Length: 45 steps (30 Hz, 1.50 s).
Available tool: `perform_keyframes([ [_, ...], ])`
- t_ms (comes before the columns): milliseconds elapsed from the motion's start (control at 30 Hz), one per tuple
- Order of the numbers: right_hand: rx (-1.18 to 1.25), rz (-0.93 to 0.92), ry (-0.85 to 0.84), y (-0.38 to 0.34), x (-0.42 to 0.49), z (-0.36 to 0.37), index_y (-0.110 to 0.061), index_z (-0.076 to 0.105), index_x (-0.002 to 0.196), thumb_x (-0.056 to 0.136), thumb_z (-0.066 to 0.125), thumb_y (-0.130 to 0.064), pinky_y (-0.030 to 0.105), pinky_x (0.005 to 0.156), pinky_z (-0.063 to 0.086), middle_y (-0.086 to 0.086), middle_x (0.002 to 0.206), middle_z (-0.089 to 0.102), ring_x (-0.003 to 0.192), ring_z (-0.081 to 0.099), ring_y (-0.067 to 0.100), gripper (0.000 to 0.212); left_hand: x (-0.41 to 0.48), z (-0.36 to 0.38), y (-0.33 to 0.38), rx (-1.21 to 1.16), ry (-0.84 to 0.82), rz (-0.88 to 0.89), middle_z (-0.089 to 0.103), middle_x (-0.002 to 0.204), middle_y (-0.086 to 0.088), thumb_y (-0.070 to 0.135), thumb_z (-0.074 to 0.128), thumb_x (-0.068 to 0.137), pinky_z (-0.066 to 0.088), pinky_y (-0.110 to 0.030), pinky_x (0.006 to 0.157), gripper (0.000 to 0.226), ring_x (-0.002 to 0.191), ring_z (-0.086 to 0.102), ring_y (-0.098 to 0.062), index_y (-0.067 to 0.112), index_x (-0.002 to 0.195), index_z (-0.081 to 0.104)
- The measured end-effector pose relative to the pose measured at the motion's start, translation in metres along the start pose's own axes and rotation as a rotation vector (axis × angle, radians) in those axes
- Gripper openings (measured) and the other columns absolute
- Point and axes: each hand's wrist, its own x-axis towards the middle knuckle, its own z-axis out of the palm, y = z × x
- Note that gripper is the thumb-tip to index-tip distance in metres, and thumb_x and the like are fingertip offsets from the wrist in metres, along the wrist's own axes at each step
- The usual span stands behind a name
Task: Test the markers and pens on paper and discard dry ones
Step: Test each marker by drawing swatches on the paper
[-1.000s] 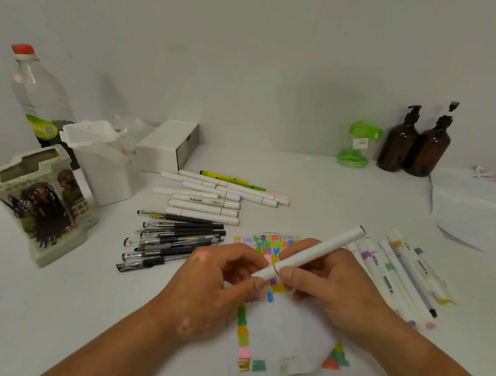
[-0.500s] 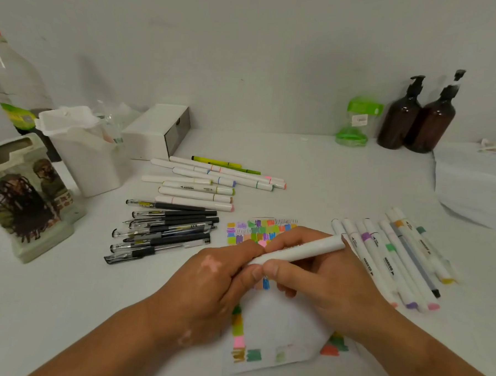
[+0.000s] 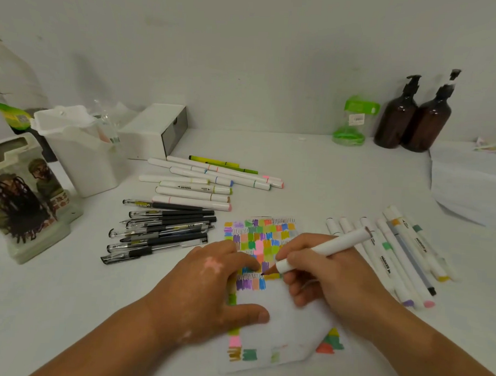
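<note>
White table (image 3: 314,168) carries the test paper (image 3: 288,328), directly before the person. Left hand (image 3: 207,289) lies spread on the sheet, fingers extended, gripping nothing and pinning it down. Right hand (image 3: 331,275) pinches a white marker (image 3: 333,245) in a writing grip, its tip (image 3: 264,273) at the swatch grid's lower row. Recommended: short firm strokes on blank paper, sheet held flat, so a faint line reads clearly.

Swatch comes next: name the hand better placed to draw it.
Right. The right hand grips the uncapped marker, tip on the paper; the left hand rests on the sheet, steadying it.
</note>
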Motion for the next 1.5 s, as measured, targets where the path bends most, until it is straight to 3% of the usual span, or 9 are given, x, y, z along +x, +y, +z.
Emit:
perform_keyframes([
  [200,-0.325,-0.025,0.096,0.008,0.002,0.005,-0.026,0.071,0.077,0.083,0.073,-0.018,0.016,0.047,0.049,0.001,0.057,0.068,0.046,0.061,0.009,0.011,-0.001,0.001,-0.001,-0.004,0.020,-0.039,0.041,0.100,0.032,0.090,0.053,0.064,0.038,-0.018,0.083,0.081,0.097,0.043,0.000,0.049,0.134,0.047],
  [600,-0.457,-0.036,0.058,0.010,0.003,0.005,-0.029,0.071,0.079,0.083,0.076,-0.024,0.009,0.047,0.045,-0.005,0.062,0.070,0.050,0.063,0.003,0.008,0.000,0.001,-0.002,0.000,-0.005,-0.066,0.043,0.105,0.028,0.087,0.055,0.066,0.042,-0.021,0.088,0.078,0.102,0.044,-0.003,0.050,0.134,0.046],
  [733,-0.423,-0.049,0.066,0.010,0.004,0.004,-0.030,0.070,0.080,0.085,0.074,-0.024,0.014,0.050,0.051,0.000,0.064,0.071,0.053,0.066,0.012,0.008,0.000,0.000,-0.002,0.002,0.001,-0.055,0.044,0.103,0.028,0.086,0.056,0.067,0.039,-0.019,0.084,0.077,0.099,0.044,-0.002,0.049,0.133,0.048],
  [1267,-0.440,-0.047,0.065,0.013,0.006,0.003,-0.030,0.068,0.078,0.086,0.073,-0.022,0.014,0.049,0.050,-0.001,0.061,0.070,0.049,0.064,0.010,0.012,0.001,0.001,-0.003,-0.004,0.002,-0.051,0.039,0.095,0.035,0.089,0.053,0.063,0.033,-0.012,0.073,0.080,0.093,0.043,0.005,0.049,0.133,0.047],
  [1500,-0.438,-0.047,0.074,0.013,0.006,0.001,-0.027,0.068,0.080,0.086,0.071,-0.021,0.014,0.049,0.049,-0.001,0.061,0.069,0.048,0.064,0.010,0.009,0.001,0.000,-0.002,-0.010,-0.012,-0.067,0.040,0.100,0.033,0.088,0.055,0.064,0.038,-0.016,0.081,0.079,0.097,0.044,0.000,0.050,0.133,0.047],
])
